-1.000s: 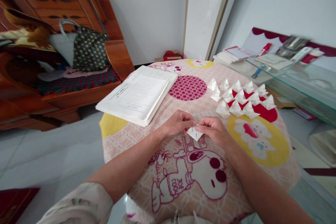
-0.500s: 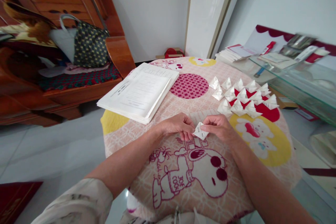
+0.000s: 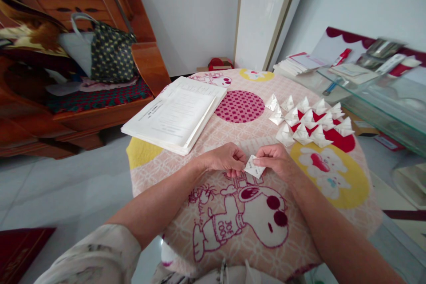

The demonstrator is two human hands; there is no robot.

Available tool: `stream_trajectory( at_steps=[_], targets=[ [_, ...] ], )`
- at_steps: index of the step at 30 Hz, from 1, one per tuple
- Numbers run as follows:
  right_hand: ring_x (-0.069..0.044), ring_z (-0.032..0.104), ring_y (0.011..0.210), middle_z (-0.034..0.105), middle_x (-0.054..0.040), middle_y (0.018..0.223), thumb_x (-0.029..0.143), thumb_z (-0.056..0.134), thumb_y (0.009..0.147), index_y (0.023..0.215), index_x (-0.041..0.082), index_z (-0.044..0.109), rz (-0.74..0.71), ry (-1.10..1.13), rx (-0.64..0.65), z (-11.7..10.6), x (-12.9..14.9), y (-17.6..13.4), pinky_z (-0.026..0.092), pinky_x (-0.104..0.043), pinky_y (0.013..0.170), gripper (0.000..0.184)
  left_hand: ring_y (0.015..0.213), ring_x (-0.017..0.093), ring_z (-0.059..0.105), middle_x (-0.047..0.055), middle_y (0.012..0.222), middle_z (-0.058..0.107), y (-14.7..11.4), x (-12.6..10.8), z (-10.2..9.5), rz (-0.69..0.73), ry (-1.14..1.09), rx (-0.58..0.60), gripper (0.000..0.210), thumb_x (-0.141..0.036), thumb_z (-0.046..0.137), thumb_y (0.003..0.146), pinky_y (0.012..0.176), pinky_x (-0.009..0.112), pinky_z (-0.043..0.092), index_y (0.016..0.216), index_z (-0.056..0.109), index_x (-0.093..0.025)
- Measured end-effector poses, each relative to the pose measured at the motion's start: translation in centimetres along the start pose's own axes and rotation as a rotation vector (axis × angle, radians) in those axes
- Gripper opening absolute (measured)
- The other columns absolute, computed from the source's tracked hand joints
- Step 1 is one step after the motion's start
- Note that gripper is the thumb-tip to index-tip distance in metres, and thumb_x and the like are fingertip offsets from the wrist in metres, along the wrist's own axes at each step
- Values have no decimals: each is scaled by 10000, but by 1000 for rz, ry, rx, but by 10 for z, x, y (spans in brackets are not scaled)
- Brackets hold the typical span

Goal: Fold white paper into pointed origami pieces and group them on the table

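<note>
Between my two hands is a small folded piece of white printed paper [image 3: 254, 168], roughly diamond-shaped, held just above the cloth. My right hand [image 3: 275, 159] pinches its upper right side, thumb on top. My left hand [image 3: 226, 159] has its fingers curled closed at the paper's left corner; the exact grip there is partly hidden. To the right stand several folded white paper pieces [image 3: 308, 117] with pointed tips, in rows on the patterned tablecloth [image 3: 233, 140]. A stack of printed paper sheets [image 3: 169, 117] lies at the left of the table.
A glass shelf [image 3: 382, 97] with a red marker [image 3: 341, 57], papers and metal containers adjoins the table at the right. A wooden bench [image 3: 113, 111] with a dark patterned bag [image 3: 111, 53] stands at the left. A white pillar [image 3: 256, 13] rises behind the table.
The view has shifted very slightly. Both hands stay in place around the folded paper, with only a small shift of the left fingers.
</note>
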State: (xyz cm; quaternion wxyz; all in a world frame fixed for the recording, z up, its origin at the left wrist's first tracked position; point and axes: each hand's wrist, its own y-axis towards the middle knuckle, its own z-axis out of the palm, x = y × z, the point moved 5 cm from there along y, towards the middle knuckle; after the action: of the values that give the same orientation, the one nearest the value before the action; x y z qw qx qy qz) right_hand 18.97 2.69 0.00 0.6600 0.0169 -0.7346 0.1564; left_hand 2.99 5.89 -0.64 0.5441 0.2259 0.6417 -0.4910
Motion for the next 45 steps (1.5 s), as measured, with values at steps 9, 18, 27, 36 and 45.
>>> stream_trajectory(
  at_steps=[9,18,27,36,45],
  targets=[
    [-131,566,448,652,-16,523,353,790,668,580,169,665,-16,115,-77,-1,-1,3,436,-240,425,239,580,87,656,50,702,719,4,-3,-2,136,-144,-103,297,-378,793,768,572,183,534,794,703,-96],
    [-150,584,424,679,-41,561,357,784,679,609,166,658,34,234,-55,0,-6,5,445,-247,365,239,483,64,590,-1,585,636,1,-9,5,190,-79,-206,265,-328,684,866,477,157,467,732,606,-114],
    [-133,564,407,662,-31,529,375,783,694,584,171,639,-2,205,-75,3,-4,5,432,-234,374,273,502,65,595,-2,618,638,7,-11,8,198,-91,-250,190,-260,705,809,473,150,471,745,599,-115],
    [-136,578,404,663,-25,531,409,784,703,613,175,637,1,198,-60,4,-3,4,437,-229,379,291,464,65,577,-4,581,626,5,-10,8,207,-90,-259,310,-380,755,788,447,153,449,735,598,-118],
    [-142,607,436,677,-33,537,424,744,759,667,166,664,17,119,58,7,-1,1,477,-235,429,285,412,50,519,-28,535,586,-1,-7,2,164,-82,-314,370,-424,755,796,395,148,393,673,554,-139]
  ],
)
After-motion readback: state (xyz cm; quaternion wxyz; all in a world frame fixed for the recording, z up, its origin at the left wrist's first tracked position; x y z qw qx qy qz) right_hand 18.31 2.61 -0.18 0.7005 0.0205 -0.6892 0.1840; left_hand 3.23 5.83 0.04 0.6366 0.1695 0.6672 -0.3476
